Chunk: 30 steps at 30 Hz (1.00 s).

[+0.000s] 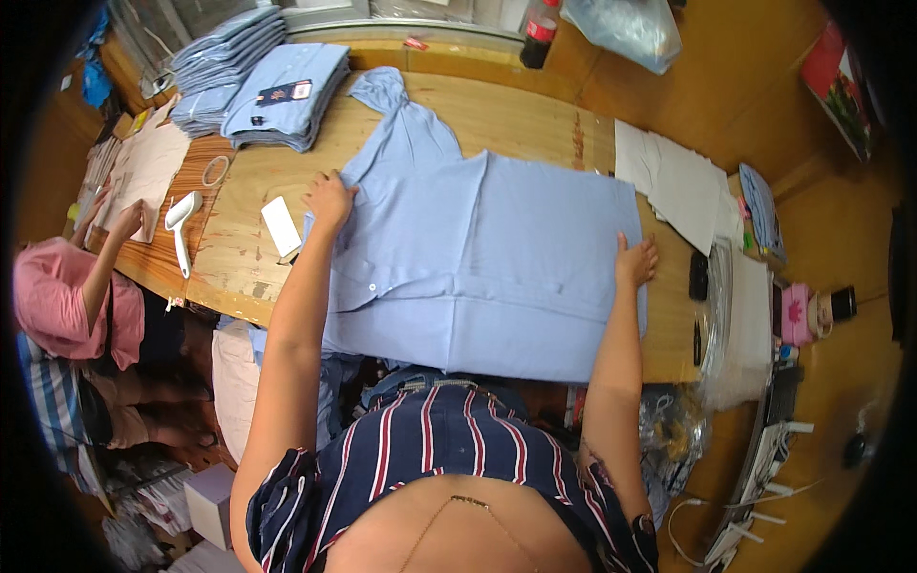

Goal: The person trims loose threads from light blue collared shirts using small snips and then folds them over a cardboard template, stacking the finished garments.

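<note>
A light blue shirt (535, 229) lies spread on the wooden table in front of me. One sleeve (417, 134) stretches away toward the far side, and a small white button shows near the left part of the cloth. My left hand (330, 199) rests at the shirt's left edge, below the sleeve, with its fingers apart. At the right edge, my right hand (637, 260) touches the cloth, fingers spread and open. Neither hand visibly grasps anything, though the undersides of both are hidden.
Folded blue shirts (287, 95) are stacked at the far left. A white phone-like rectangle (281, 226), a white lint roller (181, 229) and a clear ring (216, 171) lie left. Another person (76, 296) handles pale cloth there. White paper sheets (683, 181) and a cola bottle (541, 36) stand beyond.
</note>
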Each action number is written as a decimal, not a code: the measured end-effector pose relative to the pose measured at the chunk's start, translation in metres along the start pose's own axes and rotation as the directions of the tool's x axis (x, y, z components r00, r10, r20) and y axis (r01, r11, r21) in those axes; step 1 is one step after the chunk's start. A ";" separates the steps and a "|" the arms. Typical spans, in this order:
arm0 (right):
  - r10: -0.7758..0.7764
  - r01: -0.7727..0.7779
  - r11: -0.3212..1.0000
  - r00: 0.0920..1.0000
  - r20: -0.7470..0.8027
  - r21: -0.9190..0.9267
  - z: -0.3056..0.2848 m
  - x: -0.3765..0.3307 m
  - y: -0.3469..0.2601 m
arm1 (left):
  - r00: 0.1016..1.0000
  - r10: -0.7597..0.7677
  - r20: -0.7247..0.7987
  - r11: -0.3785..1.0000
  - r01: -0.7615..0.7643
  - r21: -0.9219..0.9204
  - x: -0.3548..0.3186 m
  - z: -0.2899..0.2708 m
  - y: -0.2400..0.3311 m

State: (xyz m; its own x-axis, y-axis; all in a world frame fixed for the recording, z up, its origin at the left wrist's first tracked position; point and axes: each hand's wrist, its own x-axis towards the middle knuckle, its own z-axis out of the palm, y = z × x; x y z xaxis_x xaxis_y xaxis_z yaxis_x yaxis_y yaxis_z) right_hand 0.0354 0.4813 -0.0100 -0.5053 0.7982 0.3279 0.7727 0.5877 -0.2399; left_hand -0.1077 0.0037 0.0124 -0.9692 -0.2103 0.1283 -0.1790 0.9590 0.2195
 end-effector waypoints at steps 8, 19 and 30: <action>-0.534 -0.341 0.287 0.719 0.445 0.895 -0.058 0.062 0.010 | 0.746 0.361 0.559 0.924 -0.204 -0.323 0.043 -0.112 -0.043; -0.356 0.009 0.143 0.933 0.043 0.990 -0.221 0.211 -0.041 | 0.870 0.489 -0.057 0.786 -0.468 -0.405 0.102 -0.319 0.037; -0.394 0.197 -0.158 0.886 -0.244 0.968 -0.285 0.198 -0.003 | 0.735 0.269 -0.623 -0.408 -0.499 -0.765 0.085 -0.377 0.014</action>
State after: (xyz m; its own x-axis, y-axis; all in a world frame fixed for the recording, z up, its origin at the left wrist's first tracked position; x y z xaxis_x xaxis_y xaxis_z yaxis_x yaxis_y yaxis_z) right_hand 0.0423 0.5994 0.3156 -0.6584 0.4431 0.6084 -0.5934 0.1917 -0.7818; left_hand -0.1290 -0.0719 0.3906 -0.6551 -0.0151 0.7554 0.6858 -0.4314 0.5862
